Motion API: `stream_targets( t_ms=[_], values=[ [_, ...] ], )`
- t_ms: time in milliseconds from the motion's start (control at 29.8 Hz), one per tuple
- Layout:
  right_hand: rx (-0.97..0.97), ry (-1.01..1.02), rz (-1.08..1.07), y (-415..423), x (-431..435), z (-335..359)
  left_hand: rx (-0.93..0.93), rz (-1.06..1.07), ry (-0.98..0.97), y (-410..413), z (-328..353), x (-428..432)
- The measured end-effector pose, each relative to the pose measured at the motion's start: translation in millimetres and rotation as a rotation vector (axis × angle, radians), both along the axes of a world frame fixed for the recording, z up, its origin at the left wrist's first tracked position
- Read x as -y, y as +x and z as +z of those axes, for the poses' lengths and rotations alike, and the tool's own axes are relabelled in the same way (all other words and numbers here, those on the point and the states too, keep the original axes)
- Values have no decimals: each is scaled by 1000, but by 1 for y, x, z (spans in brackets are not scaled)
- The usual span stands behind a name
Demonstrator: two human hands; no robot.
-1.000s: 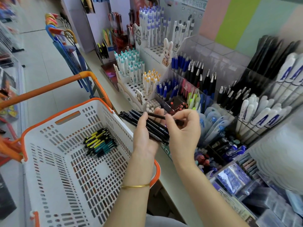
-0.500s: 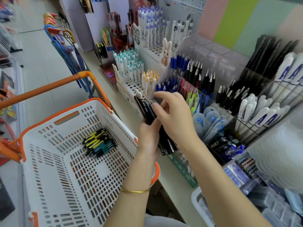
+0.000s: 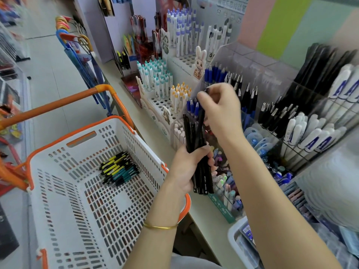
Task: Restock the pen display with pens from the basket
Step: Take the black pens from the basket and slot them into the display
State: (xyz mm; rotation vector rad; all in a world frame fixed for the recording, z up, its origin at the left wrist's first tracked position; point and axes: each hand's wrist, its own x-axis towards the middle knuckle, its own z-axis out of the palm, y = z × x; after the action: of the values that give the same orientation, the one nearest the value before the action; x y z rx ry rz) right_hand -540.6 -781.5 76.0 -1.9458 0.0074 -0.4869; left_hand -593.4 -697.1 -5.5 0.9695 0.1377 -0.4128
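While my left hand (image 3: 184,169) fists the bundle of slim black plastic pens (image 3: 194,133), right hand (image 3: 223,111) just above pinches one black pen (image 3: 201,117) by its top. Risk: friction drags neighbours out, spilling short of the clear acrylic display rack (image 3: 258,74) beyond my hands.

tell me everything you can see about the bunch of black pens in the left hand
The bunch of black pens is a handful of slim, plain black sticks, plastic by the look, with small white print near their lower ends. It stands roughly upright, its top leaning slightly left, above the counter. The left hand grips it round the middle. The right hand pinches the top of one raised pen that sits higher than the rest.
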Motion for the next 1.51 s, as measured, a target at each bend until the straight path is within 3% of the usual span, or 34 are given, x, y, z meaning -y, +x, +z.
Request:
stream_targets(
  t_ms=[101,235,403,705,907,1074,1209,1276,1377,1511],
  values=[
    [102,205,-135,-5,11,14,-74,47,-68,0,0,-2],
    [105,215,-115,-30,11,4,-175,163,-181,7,0,-5],
    [48,66,-146,-59,2,-33,-226,225,-218,14,-3,-7],
    [-102,-323,0,-73,0,-47,-249,229,-393,18,-9,-14],
    [-148,-438,35,-58,2,-48,-212,282,-154,16,-6,-14],
    [-91,-385,42,-35,-9,-33,-91,259,60,10,-2,-10],
    [-143,-503,164,-21,-23,-26,-83,110,-143,5,9,-7],
    [-185,-535,158,-15,-26,-26,-80,71,-139,5,7,-7],
    [-174,-469,133,-11,-24,-22,33,114,3,4,6,-8],
    [-197,-159,82,-9,-21,-21,64,40,56,7,7,-11]
  ],
)
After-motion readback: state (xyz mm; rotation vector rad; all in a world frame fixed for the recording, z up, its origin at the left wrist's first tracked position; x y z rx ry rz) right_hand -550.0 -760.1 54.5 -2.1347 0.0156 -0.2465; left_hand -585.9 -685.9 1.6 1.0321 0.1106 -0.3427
